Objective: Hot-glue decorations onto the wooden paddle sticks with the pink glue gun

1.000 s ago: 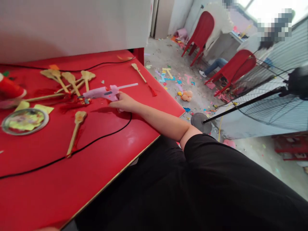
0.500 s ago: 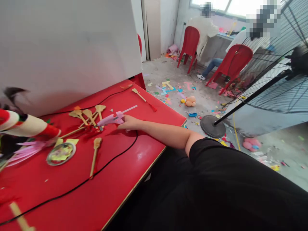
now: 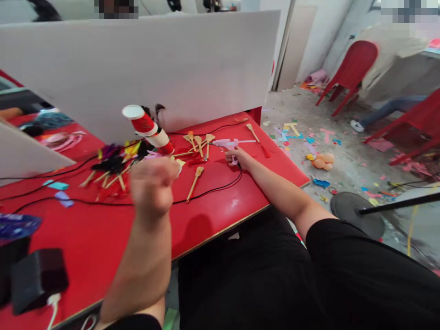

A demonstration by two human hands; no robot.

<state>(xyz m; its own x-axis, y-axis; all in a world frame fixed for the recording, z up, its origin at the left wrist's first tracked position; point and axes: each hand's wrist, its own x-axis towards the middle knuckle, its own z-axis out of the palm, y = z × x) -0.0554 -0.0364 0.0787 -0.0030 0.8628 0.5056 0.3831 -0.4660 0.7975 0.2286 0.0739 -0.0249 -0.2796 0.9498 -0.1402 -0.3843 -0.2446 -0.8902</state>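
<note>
My right hand (image 3: 239,156) is closed round the grip of a pink hot glue gun (image 3: 227,145), which carries a pale glue stick out of its back. The gun's nozzle points left, close to several wooden sticks with flat carved ends (image 3: 198,142) and red tassels. My left hand (image 3: 153,185) is raised over the table, smeared by motion, and its fingers cannot be made out. One more wooden stick (image 3: 194,184) lies between my hands, near the gun's black cord. Behind my left hand stands a leaning stack of red and white paper cups (image 3: 142,121).
On the red table (image 3: 96,238) are a bundle of sticks with black and coloured feathery ends (image 3: 115,165), cords and a black box (image 3: 39,279). A white board (image 3: 172,68) closes the back. A fan base (image 3: 355,213), scraps and red chairs (image 3: 354,64) are at right.
My view has swung left, and my left hand has come into sight, raised over the table. My right hand still holds the glue gun.
</note>
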